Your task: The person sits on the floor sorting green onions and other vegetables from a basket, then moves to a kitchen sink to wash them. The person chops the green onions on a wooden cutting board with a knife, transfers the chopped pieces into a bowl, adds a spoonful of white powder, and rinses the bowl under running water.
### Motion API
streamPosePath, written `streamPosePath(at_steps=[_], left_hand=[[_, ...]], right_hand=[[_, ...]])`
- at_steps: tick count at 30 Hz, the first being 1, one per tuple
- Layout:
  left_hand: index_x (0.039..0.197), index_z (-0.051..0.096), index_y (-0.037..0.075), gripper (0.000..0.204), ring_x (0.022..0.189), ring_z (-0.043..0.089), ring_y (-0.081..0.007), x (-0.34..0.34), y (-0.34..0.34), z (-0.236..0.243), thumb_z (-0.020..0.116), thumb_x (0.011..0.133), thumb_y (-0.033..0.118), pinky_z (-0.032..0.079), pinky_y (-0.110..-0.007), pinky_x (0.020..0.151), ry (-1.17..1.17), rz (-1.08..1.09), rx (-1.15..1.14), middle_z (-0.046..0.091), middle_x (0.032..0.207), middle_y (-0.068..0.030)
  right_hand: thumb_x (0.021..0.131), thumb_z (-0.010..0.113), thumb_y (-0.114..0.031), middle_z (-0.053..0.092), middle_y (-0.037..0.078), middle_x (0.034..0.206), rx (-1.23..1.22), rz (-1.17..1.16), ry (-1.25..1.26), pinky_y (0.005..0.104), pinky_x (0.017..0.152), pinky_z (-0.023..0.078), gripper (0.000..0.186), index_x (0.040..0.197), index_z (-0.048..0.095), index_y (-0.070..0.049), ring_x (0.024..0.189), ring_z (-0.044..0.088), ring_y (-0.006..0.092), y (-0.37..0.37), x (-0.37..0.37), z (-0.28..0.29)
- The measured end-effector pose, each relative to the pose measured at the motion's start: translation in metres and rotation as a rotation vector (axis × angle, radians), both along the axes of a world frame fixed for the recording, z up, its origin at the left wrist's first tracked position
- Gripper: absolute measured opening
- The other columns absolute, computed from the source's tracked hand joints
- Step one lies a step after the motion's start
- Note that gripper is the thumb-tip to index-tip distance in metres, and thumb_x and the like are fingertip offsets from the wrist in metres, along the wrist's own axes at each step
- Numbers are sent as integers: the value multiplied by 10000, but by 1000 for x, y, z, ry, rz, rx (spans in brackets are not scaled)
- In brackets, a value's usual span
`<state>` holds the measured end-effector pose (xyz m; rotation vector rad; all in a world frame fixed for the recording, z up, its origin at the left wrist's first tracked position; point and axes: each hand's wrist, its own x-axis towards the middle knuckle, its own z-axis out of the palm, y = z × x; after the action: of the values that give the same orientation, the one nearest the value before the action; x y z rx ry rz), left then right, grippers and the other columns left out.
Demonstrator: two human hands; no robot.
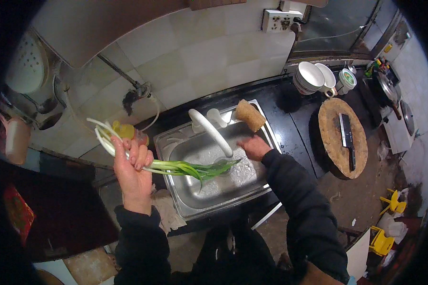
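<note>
Tiled wall (195,42) and black countertop (283,128) enclose a stainless-steel sink (214,197); a white curved spout (213,130) arches over the basin.

Head view, left side: the left hand (132,168) is clamped around a bunch of green onions (185,167). White root ends project beyond the fist toward the wall; green leaves extend over the basin, with their tips near the spout outlet.

Head view, right side: the right hand (257,147) is over the rear right part of the basin, apart from the bunch. Its fingers are bent; no object is visible in them, though the fingertips cannot be read clearly. A tan, rough-textured block (250,115) sits on the rim just beyond. Farther right, a knife (347,135) lies on a round wooden board (333,135).

Step in hand, as judged: rinsing the onions. Water flow cannot be confirmed. The next move calls for a secure left grip, leaves aligned beneath the outlet, and the right hand free to spread them.
</note>
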<state>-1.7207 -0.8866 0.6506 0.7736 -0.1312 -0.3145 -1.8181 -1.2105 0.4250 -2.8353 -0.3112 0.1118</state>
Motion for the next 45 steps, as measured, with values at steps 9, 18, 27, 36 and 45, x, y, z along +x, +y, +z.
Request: streamPosePath(at_steps=[9,18,27,36,45], left_hand=[[873,502,113,328,506,272,-59,0,-22,-41,537,982,421,272,-246,552,142,-11,162,310,607,62],[866,498,120,302,473,304,-71,3,-24,-51,507,999,391,278,-232,505,239,-146,43,376,616,37],[825,484,148,306,474,307,-78,45,24,-74,496,1003,396,283,-253,534,221,-20,-112,353,598,35],[739,457,141,393,730,554,-197,31,13,-97,547,963,450,517,-396,753,257,-18,1,491,714,-19],[746,432,159,395,525,316,-104,19,6,-32,467,1001,459,396,-315,669,100,-134,-76,312,577,44]], right_hand=[[872,566,-135,431,228,1408,322,-198,196,460,979,420,622,1440,321,-68,1180,512,415,45,-6,23],[853,708,-381,544,188,1260,1008,-23,0,377,1041,371,775,1429,320,-38,1212,504,286,139,-26,38],[944,605,-267,630,55,799,1214,-37,330,315,680,476,288,1094,554,-28,704,590,147,131,-27,69],[982,516,-190,604,80,734,957,-189,141,337,661,500,156,1019,510,-38,690,627,190,141,-28,67],[898,607,-218,595,195,890,814,-22,24,465,770,449,203,992,602,-39,870,559,403,121,-41,37]])
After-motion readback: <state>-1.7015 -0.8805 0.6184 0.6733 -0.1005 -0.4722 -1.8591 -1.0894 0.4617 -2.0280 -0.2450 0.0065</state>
